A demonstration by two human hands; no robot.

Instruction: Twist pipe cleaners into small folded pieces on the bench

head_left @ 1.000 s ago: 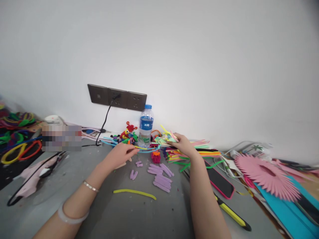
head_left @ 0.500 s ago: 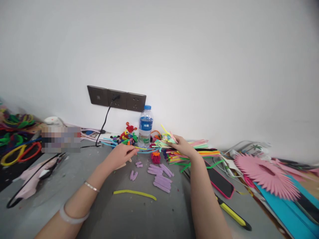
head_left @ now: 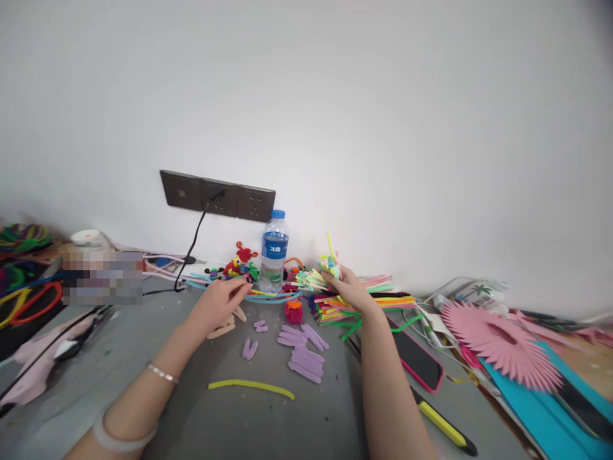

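My left hand (head_left: pixel 221 303) is closed at the fingertips on the end of a thin yellow stem, beside light blue stems (head_left: pixel 278 298). At the pile of pastel pipe cleaners (head_left: pixel 313 279), my right hand (head_left: pixel 348 289) has its fingers closed round part of the bunch. Short purple pieces (head_left: pixel 306 364) lie in groups on the grey table (head_left: pixel 230 428), and a yellow-green stem (head_left: pixel 251 384) lies nearer the front. Beige pieces (head_left: pixel 223 328) are below my left hand. A red and orange fuzzy piece (head_left: pixel 293 312) sits between my hands.
A water bottle (head_left: pixel 274 252) stands by the wall, next to small colourful figures (head_left: pixel 239 263). On the right are a phone (head_left: pixel 416 358), a yellow cutter (head_left: pixel 443 421) and a pink paper fan (head_left: pixel 500 342). A black cable (head_left: pixel 194 243) hangs from the sockets.
The view has shifted slightly, so the table items appear lower and further left. In my right hand, the pastel bunch is tilted more upright. My left hand stays near the blue stems.
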